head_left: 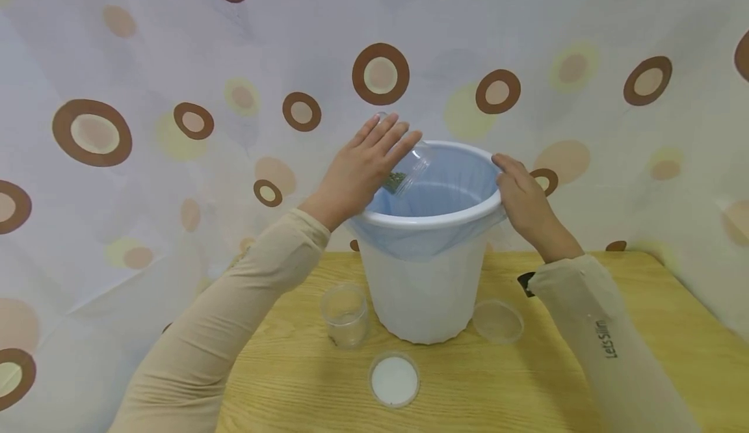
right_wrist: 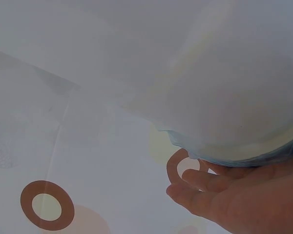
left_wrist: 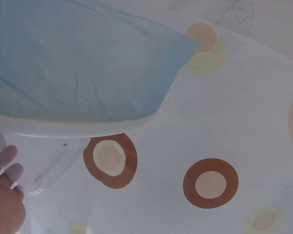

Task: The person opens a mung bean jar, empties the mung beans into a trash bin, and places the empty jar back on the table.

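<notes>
A white bin (head_left: 424,296) stands upright on the table, lined with a thin blue bag (head_left: 418,244) folded over its rim. Over the left part of the bin's mouth, my left hand (head_left: 370,163) grips a clear plastic jar (head_left: 418,160), tipped with its opening toward the inside. Small green bits (head_left: 394,182) lie in the lower part of the jar. The left wrist view catches only the fingers (left_wrist: 9,171) beside the transparent jar wall. On the other side, my right hand (head_left: 529,202) holds the bin's rim, its fingers (right_wrist: 198,180) against the outside.
A clear empty jar (head_left: 345,316) stands left of the bin's base. To the right lies a clear round lid (head_left: 499,322). A shallow round piece with a white disc (head_left: 394,381) rests in front. Behind the wooden table (head_left: 468,394) hangs a patterned sheet (head_left: 328,23).
</notes>
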Demonstrator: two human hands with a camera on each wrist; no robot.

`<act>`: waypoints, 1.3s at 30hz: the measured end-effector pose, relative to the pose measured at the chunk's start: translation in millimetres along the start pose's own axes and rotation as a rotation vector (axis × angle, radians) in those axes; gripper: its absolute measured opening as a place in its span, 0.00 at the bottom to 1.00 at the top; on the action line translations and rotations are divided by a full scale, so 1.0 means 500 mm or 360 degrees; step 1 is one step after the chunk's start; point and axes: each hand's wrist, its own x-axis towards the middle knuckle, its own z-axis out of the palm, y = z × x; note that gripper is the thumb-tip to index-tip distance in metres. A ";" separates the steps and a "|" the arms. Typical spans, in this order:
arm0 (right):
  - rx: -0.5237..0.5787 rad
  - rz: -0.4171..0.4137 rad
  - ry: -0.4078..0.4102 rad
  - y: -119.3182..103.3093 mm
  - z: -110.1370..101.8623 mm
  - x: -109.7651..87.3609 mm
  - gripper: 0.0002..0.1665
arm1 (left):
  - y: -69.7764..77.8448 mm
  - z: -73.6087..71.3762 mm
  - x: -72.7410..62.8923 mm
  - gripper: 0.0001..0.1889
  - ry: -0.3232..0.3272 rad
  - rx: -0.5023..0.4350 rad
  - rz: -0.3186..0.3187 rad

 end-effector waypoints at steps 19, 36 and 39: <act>-0.0030 0.0028 -0.0031 -0.001 -0.005 0.001 0.34 | -0.032 -0.008 -0.009 0.31 0.0249 0.0097 -0.0126; -0.0020 0.0002 -0.0022 -0.001 -0.006 0.001 0.34 | -0.041 0.005 -0.021 0.38 0.0249 0.0055 -0.0304; -0.0019 0.0004 -0.0025 -0.001 -0.005 0.002 0.34 | -0.041 0.002 -0.020 0.41 0.0199 0.0039 -0.0390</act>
